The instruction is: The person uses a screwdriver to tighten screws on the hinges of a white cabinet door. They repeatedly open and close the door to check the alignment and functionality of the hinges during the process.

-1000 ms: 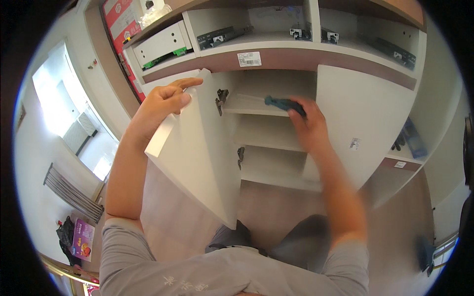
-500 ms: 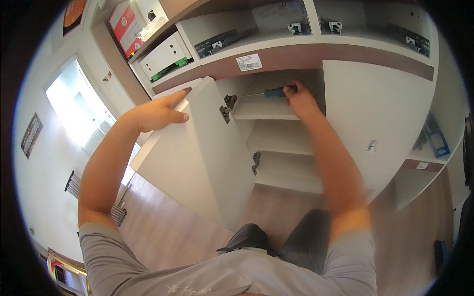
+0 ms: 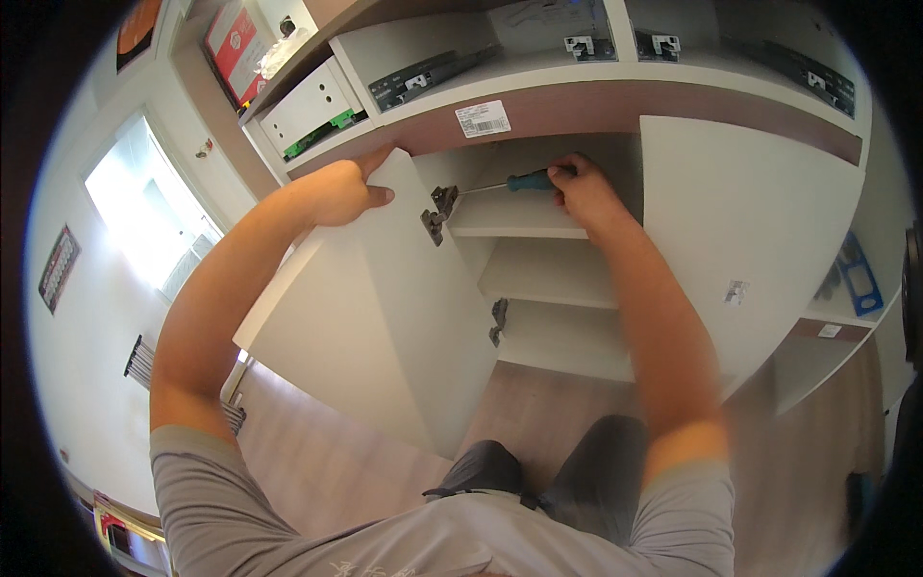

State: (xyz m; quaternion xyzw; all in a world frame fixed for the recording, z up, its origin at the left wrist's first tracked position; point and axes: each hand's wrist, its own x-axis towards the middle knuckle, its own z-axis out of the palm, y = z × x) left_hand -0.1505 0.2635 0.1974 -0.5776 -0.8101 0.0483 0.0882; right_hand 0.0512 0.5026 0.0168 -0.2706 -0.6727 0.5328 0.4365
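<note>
My left hand [image 3: 344, 192] grips the top edge of a white cabinet door [image 3: 356, 308], thumb on the door's inner face and fingers over the top. The door stands open on the left. My right hand [image 3: 585, 197] is closed round the blue-green handle of a screwdriver [image 3: 529, 181]. Its thin shaft points left, and the tip meets the upper metal hinge [image 3: 442, 200] between door and cabinet side. Lower down, a second hinge [image 3: 498, 322] joins the same door. Behind my right hand are the cabinet's shelves [image 3: 538, 219].
A shut white door [image 3: 740, 240] covers the cabinet's right part. Above are open drawer bays with black slide rails [image 3: 418, 82]. A white drawer box [image 3: 312, 108] stands at upper left. A blue tool [image 3: 859, 274] lies in a side compartment. Wood-look floor [image 3: 327, 442] lies below.
My left hand has slid right along the door's top edge, nearer the hinge side. The screwdriver has shifted slightly left, its tip now at the upper hinge. The view has shifted a little.
</note>
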